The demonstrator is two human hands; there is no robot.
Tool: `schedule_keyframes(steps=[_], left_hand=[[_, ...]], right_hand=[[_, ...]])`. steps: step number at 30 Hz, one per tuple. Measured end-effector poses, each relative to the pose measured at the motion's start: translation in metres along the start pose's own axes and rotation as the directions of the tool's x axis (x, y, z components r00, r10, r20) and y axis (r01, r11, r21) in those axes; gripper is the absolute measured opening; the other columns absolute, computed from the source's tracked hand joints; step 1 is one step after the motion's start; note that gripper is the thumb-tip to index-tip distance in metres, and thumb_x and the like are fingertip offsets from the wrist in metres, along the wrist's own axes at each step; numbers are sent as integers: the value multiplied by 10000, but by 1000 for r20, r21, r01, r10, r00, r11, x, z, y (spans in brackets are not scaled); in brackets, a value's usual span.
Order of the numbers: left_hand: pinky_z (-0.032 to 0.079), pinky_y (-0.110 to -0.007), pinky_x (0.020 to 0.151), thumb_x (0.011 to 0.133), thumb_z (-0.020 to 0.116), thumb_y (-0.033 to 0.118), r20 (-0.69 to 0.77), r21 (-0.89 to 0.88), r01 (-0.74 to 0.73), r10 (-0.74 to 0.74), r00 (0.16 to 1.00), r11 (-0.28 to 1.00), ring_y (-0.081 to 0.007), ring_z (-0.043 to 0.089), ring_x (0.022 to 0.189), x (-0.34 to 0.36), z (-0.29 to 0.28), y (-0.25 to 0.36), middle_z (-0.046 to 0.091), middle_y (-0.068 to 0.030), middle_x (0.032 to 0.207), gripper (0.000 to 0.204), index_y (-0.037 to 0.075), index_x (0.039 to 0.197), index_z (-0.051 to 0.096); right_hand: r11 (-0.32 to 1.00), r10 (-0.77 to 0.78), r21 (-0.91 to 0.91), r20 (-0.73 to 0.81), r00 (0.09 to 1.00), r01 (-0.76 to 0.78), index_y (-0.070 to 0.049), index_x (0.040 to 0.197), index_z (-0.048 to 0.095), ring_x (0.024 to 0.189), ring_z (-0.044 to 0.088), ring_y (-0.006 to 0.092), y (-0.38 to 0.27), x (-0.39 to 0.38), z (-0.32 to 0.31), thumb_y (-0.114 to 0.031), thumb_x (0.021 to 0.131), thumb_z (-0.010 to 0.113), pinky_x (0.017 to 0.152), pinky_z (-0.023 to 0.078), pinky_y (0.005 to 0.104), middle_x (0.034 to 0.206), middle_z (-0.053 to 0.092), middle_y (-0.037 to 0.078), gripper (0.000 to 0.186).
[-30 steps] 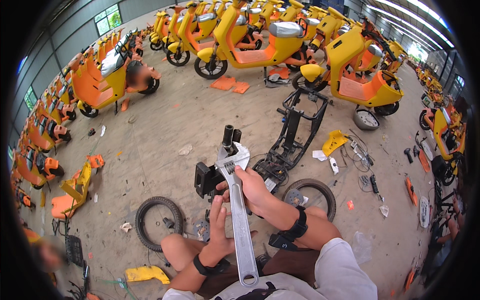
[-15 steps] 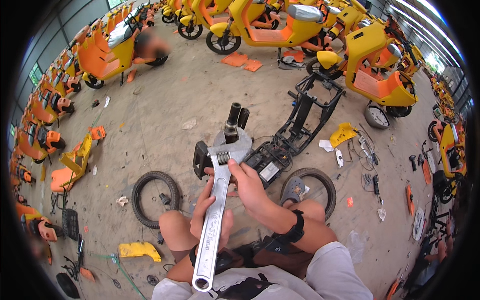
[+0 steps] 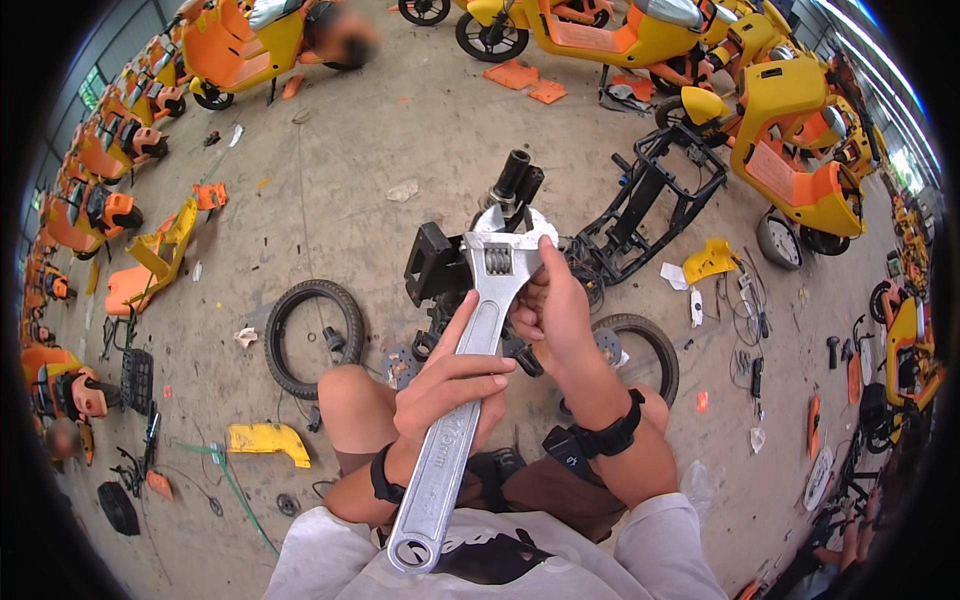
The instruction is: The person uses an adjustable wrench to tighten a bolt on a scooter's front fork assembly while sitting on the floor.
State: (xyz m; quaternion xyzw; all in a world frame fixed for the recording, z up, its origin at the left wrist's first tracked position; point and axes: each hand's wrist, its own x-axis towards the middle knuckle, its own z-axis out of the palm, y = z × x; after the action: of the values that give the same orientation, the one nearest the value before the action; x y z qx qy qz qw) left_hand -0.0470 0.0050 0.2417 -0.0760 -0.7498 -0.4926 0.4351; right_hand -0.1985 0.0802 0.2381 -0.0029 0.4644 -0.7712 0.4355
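Observation:
A large silver adjustable wrench [image 3: 432, 500] slants up from my lap, its jaw end away from me. My left hand [image 3: 430, 398] is closed round the middle of the handle, fingers lying across it. At the head, my right hand [image 3: 562, 318] grips the jaw side, thumb on the jaw's edge and fingers curled below. Just beyond the jaws stands a black metal tube [image 3: 514, 178] with a nut or collar at its base; whether the jaws touch it, I cannot tell. A black box-shaped bracket [image 3: 432, 262] sits left of the wrench head.
A bare black scooter frame [image 3: 640, 215] lies ahead to the right. Tyres [image 3: 315, 292] [image 3: 660, 350] flank my knees. A yellow panel [image 3: 268, 443], another yellow piece [image 3: 708, 262] and cables litter the floor. Rows of yellow-orange scooters [image 3: 590, 45] stand around; another person [image 3: 345, 35] is at far left.
The wrench head has come back from round the tube's collar, and its face shows flatter. My left hand now lies across the handle; my right hand has shifted right along the jaw. The view has tilted.

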Motion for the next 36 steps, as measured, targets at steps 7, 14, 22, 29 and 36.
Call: schedule_keyframes(steps=[7,14,22,29,36], left_hand=[[395,-591,999,662,703,-118,100,73,-23,16,995,997,-538,448,1213,15,1,10,672,-136,1026,249,27,861,663],[416,-560,980,659,725,-95,134,102,-11,-2,991,995,-543,397,1256,19,20,5,656,-131,1096,243,40,853,671],[447,-532,958,723,675,-96,69,214,-19,5,998,977,-539,439,1224,20,47,7,673,-132,1052,178,59,802,638],[441,-545,960,687,737,-45,-31,255,5,3,1000,967,-485,512,1175,14,69,7,667,-131,1063,170,48,817,682],[478,-468,917,701,718,-87,-90,341,-43,79,993,939,-396,583,1095,17,96,5,678,-108,1007,213,92,792,648]], right_hand=[[1000,17,-13,117,993,-15,-44,881,603,443,422,90,-13,2,-1,-541,967,368,352,287,221,613,556,62,556],[999,-48,-13,-26,999,47,-66,869,645,380,341,64,-5,16,-4,-537,963,369,334,246,217,568,547,-4,553],[985,-150,77,-80,985,156,-27,1001,657,625,598,110,7,41,-13,-450,980,416,515,455,241,821,669,64,488],[989,-147,-22,-121,982,146,24,1021,648,725,643,150,-3,40,-15,-413,980,449,640,503,276,899,681,89,482],[981,-196,-40,-160,967,192,3,774,643,582,545,127,-8,45,-20,-477,938,493,531,433,275,701,609,56,529]])
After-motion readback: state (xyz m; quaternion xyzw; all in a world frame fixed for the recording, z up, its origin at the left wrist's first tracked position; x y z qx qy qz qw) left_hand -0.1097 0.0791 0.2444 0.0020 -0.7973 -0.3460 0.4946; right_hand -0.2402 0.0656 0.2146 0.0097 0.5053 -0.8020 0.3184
